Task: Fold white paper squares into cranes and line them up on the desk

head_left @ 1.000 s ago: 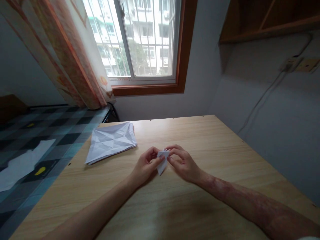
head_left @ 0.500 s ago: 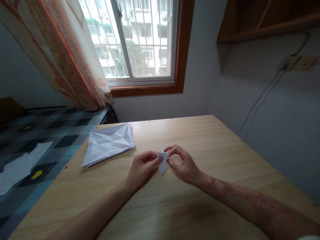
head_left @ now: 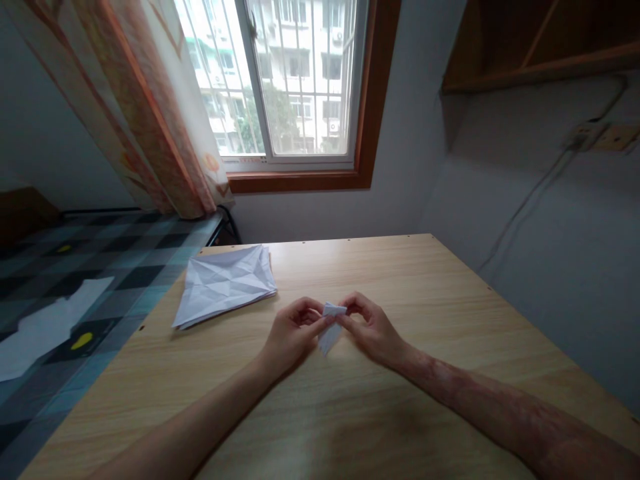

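Just above the wooden table, a small folded piece of white paper is pinched between both hands. My left hand grips its left side with thumb and fingers. On the other side my right hand holds the right edge the same way, the two thumbs nearly meeting at the front. The paper's top shows a short folded band, and its lower part narrows downward. Fingertips cover some of its middle. Behind and to the left lies a stack of creased white paper sheets.
A bed with a checked cover adjoins the table's left side, with white paper pieces on it. Beyond the table are a window and a curtain. A wooden shelf and a cable are on the right wall.
The small folded paper has turned; its top now shows a folded band where thin points stuck up before. My right thumb has moved in toward the left one. The view has shifted slightly.
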`<state>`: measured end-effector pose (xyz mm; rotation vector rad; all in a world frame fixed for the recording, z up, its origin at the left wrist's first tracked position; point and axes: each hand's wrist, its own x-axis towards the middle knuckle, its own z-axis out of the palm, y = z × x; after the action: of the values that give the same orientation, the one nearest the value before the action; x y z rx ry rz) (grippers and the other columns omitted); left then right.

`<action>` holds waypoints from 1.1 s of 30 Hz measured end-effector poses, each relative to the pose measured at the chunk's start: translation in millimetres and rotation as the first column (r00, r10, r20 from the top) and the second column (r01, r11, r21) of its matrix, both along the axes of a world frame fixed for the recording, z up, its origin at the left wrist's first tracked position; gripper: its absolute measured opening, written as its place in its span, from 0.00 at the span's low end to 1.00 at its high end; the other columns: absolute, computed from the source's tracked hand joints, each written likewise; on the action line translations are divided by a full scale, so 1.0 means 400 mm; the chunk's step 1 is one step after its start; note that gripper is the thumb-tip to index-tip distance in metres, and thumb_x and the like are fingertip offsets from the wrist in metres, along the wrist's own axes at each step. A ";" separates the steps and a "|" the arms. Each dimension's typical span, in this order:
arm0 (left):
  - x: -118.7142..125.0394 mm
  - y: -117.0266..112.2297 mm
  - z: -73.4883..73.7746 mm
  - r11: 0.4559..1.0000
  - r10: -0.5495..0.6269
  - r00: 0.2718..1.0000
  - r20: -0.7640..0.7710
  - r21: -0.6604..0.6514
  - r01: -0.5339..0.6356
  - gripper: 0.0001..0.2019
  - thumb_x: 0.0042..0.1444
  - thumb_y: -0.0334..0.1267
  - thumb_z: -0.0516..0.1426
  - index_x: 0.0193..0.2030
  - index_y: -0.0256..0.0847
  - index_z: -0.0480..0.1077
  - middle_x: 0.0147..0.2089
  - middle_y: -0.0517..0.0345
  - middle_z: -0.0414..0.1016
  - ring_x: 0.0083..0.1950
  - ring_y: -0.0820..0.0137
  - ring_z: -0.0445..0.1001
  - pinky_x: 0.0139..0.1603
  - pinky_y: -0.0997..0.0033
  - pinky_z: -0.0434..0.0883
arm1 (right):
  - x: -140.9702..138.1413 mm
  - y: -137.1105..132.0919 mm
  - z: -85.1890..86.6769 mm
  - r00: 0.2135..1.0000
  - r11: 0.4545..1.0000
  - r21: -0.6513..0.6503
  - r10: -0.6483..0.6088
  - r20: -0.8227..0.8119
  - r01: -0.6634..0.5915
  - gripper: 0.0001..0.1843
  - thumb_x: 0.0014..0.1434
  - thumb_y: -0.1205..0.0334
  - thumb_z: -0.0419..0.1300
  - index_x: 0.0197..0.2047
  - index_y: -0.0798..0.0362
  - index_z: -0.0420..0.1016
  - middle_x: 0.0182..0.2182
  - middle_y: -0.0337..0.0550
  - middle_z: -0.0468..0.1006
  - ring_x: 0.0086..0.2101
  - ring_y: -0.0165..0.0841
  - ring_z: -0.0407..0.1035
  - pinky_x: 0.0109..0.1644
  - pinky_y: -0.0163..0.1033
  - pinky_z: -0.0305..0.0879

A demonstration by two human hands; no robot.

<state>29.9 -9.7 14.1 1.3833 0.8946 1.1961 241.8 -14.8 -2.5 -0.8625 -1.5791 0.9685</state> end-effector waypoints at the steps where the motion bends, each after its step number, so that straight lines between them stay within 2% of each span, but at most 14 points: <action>1: 0.000 0.001 -0.001 1.000 0.001 1.000 0.028 -0.004 -0.001 0.20 0.53 0.48 0.78 0.39 0.38 0.78 0.31 0.60 0.81 0.31 0.74 0.76 0.32 0.77 0.71 | -0.001 -0.002 -0.001 1.000 1.000 -0.023 0.004 -0.008 -0.004 0.12 0.71 0.50 0.70 0.43 0.49 0.79 0.39 0.41 0.80 0.43 0.37 0.75 0.50 0.42 0.71; 6: -0.004 0.001 0.000 0.996 -0.089 0.995 0.054 -0.028 0.090 0.23 0.56 0.48 0.77 0.52 0.38 0.79 0.31 0.63 0.78 0.32 0.73 0.76 0.35 0.76 0.72 | -0.005 -0.010 -0.012 0.989 0.978 -0.174 0.095 -0.115 -0.114 0.17 0.71 0.45 0.69 0.47 0.49 0.74 0.35 0.38 0.80 0.35 0.34 0.74 0.39 0.38 0.67; 10: -0.006 0.003 -0.004 0.990 -0.130 0.990 0.050 -0.055 0.133 0.21 0.59 0.50 0.75 0.48 0.37 0.79 0.32 0.60 0.81 0.32 0.72 0.78 0.35 0.75 0.72 | -0.005 -0.013 -0.009 0.988 0.977 -0.186 0.084 -0.126 -0.107 0.20 0.70 0.47 0.70 0.57 0.47 0.73 0.31 0.33 0.76 0.30 0.32 0.69 0.35 0.36 0.62; 13: -0.008 0.008 -0.003 0.992 -0.112 0.993 0.042 -0.059 0.115 0.21 0.60 0.52 0.74 0.46 0.38 0.78 0.29 0.62 0.80 0.30 0.72 0.76 0.33 0.75 0.71 | -0.002 -0.014 -0.001 0.990 0.982 -0.148 0.100 -0.099 -0.114 0.17 0.73 0.52 0.66 0.61 0.45 0.74 0.33 0.34 0.76 0.34 0.33 0.71 0.39 0.37 0.66; 15: -0.010 0.011 0.001 0.992 -0.100 0.994 0.036 -0.071 0.103 0.21 0.60 0.53 0.74 0.45 0.37 0.77 0.29 0.62 0.80 0.29 0.73 0.76 0.32 0.75 0.70 | 0.000 -0.015 0.004 0.988 0.985 -0.103 0.132 -0.078 -0.140 0.17 0.73 0.56 0.64 0.62 0.45 0.74 0.39 0.38 0.80 0.41 0.35 0.75 0.46 0.40 0.70; 18: -0.012 0.014 0.008 0.991 -0.095 0.995 0.036 -0.094 0.098 0.23 0.59 0.54 0.74 0.46 0.37 0.77 0.29 0.60 0.82 0.30 0.72 0.77 0.32 0.75 0.70 | 0.003 -0.018 0.011 0.982 0.982 -0.050 0.182 -0.042 -0.184 0.24 0.70 0.61 0.65 0.66 0.45 0.70 0.50 0.43 0.81 0.46 0.35 0.77 0.55 0.43 0.73; 20: -0.012 0.014 0.010 0.990 -0.092 0.995 0.040 -0.102 0.096 0.23 0.59 0.54 0.74 0.46 0.37 0.76 0.30 0.59 0.83 0.30 0.71 0.77 0.32 0.75 0.70 | 0.003 -0.021 0.015 0.980 0.980 -0.025 0.198 -0.022 -0.199 0.28 0.68 0.64 0.66 0.68 0.44 0.68 0.53 0.45 0.80 0.47 0.35 0.77 0.58 0.44 0.73; 27: -0.012 0.016 0.001 0.988 -0.085 0.994 0.075 -0.122 0.094 0.24 0.57 0.55 0.75 0.45 0.38 0.75 0.31 0.58 0.85 0.31 0.69 0.81 0.34 0.73 0.73 | -0.002 -0.027 0.021 0.979 0.979 0.012 0.205 -0.001 -0.205 0.31 0.68 0.62 0.68 0.70 0.44 0.66 0.54 0.45 0.80 0.48 0.37 0.77 0.59 0.46 0.74; 33: -0.009 0.011 0.005 0.990 -0.094 0.994 0.052 -0.105 0.099 0.23 0.58 0.55 0.74 0.45 0.38 0.76 0.29 0.60 0.83 0.29 0.71 0.78 0.32 0.75 0.72 | -0.001 -0.022 0.010 0.981 0.981 0.000 0.193 0.001 -0.193 0.31 0.68 0.61 0.69 0.70 0.44 0.67 0.55 0.46 0.80 0.48 0.36 0.78 0.58 0.45 0.75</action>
<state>26.2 -5.4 16.3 1.2925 0.8369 1.0873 241.4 -23.7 1.3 -0.7190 -1.6864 1.1046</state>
